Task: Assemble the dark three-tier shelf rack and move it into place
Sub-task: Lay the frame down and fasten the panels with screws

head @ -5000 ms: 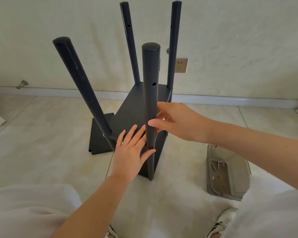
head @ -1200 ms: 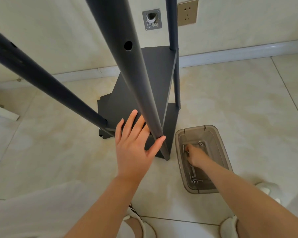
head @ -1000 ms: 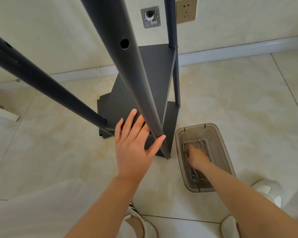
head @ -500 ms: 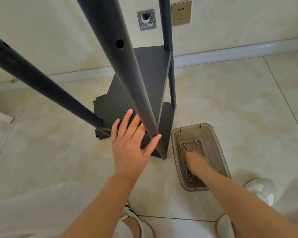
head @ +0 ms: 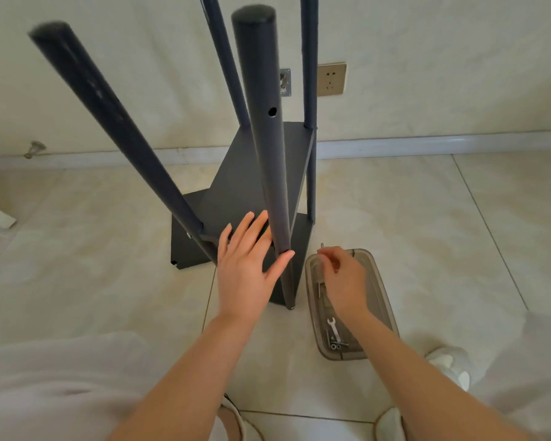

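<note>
The dark shelf rack stands on the tiled floor by the wall, with several round posts rising toward me and two flat shelves (head: pixel 245 173) fitted low down. My left hand (head: pixel 247 265) lies flat with straight fingers against the near front post (head: pixel 264 148) and the shelf edge. My right hand (head: pixel 342 278) is lifted just above the grey plastic parts tray (head: pixel 385 308), its fingertips pinching a small metal screw (head: pixel 321 249) that sticks up between them.
In the tray lie a small wrench (head: pixel 334 327) and loose bolts. A wall socket (head: pixel 331 79) and a metal wall plate (head: pixel 285 82) sit behind the rack. A white baseboard runs along the wall. My shoes (head: pixel 449 366) are near the tray.
My right hand has come up out of the tray holding a screw. My head has pulled back, so the post tops show. My left hand stays on the post.
</note>
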The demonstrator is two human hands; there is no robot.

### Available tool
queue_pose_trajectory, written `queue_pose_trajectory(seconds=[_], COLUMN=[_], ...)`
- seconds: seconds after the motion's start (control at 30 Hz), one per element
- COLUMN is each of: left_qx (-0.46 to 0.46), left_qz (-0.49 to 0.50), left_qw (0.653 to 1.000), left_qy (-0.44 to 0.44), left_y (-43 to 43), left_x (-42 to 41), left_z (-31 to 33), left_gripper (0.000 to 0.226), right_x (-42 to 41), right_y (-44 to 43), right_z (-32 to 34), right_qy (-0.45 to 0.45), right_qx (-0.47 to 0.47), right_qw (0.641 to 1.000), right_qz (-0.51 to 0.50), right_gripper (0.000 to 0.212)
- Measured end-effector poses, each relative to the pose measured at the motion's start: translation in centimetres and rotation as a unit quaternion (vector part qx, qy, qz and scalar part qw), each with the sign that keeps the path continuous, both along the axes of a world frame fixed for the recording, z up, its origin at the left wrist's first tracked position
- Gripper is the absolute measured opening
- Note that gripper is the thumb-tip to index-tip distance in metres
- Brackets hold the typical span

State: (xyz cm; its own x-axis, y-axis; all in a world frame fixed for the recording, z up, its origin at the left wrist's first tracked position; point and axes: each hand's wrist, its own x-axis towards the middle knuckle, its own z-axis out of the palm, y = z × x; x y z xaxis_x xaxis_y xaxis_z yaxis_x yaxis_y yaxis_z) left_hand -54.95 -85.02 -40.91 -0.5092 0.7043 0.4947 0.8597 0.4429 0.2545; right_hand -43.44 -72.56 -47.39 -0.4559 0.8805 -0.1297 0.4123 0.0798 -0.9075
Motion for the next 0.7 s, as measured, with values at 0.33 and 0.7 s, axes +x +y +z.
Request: queue_pose_trajectory(seconds=[0.33, 0.7], left_qx=[0.001, 0.024], left_qz=[-0.045, -0.042], left_qw=[0.997, 0.997], left_qy=[-0.058, -0.067], left_y=[-0.8, -0.9], left_x=[-0.3, 0.0], left_z=[0.6, 0.6], left_gripper=[0.060, 0.059], right_x=[2.0, 2.3], right_y=[-4.3, -6.4], right_z=[8.0, 7.4], right_qy=[0.150, 0.156], right_qx=[0.006, -0.023], right_qw=[0.989, 0.987], right_qz=[-0.019, 0.029], right_gripper=[0.016, 0.024])
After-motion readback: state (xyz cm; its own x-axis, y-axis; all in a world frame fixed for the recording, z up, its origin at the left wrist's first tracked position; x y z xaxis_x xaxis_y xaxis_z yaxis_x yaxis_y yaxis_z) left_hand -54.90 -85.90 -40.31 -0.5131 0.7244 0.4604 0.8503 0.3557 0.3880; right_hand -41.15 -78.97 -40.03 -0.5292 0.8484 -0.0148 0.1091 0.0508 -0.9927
